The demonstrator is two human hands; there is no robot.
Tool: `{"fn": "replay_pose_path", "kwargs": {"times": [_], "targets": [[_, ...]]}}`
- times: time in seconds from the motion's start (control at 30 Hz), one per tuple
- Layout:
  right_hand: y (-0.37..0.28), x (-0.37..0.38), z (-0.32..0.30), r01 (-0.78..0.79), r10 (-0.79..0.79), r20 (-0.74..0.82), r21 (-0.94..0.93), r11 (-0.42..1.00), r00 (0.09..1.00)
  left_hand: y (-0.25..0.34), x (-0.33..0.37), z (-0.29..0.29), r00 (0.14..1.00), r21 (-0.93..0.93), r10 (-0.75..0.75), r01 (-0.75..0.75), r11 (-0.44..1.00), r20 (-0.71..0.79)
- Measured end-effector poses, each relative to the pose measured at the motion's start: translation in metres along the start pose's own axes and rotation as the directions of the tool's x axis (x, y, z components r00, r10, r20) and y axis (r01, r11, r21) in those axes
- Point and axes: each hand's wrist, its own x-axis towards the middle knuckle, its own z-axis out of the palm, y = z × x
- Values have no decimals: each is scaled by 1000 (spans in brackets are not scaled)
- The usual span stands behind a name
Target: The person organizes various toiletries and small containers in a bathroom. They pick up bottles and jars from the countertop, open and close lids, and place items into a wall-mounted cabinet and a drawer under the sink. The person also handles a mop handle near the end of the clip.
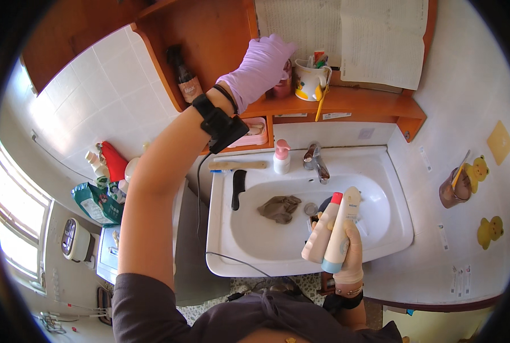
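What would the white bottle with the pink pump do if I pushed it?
The white bottle with the pink pump might tip if pushed high up, since it's upright and narrow. It could slide, because the glossy white sink ledge beneath looks smooth.

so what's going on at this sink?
One person is handling toiletries. Their right hand holds two squeeze tubes, one red-tipped, one with a blue-green cap, over the sink. The lilac-gloved left hand is up at the wooden shelf, at a reddish container beside a mug; its grip is hidden. A crumpled brown cloth lies in the basin, and a pink-topped pump bottle stands left of the faucet.
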Motion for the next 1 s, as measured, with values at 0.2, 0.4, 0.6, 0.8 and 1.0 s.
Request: {"fn": "replay_pose_path", "kwargs": {"times": [0.2, 0.4, 0.6, 0.8, 1.0], "targets": [[10, 10, -3, -24, 24, -9, 0, 1000, 1000, -15, -44, -35, 978, -368, 0, -78, 927, -207], [18, 17, -4, -40, 39, 21, 30, 999, 999, -72, -69, -93, 977, -730, -211, 121, 673, -33], [23, 15, 4, -14, 14, -6, -2, 1000, 1000, -119, -57, -54, 967, -447, -244, 253, 858, 79], [23, 14, 10, -19, 20, -49, 16, 1000, 999, -161, -52, -2, 958, -231, -285, 281, 931, 16], [26, 17, 13, 13, -13, -64, -5, 1000, 998, -144, -61, 15, 941, 189, -172, 233, 954, -293]]}}
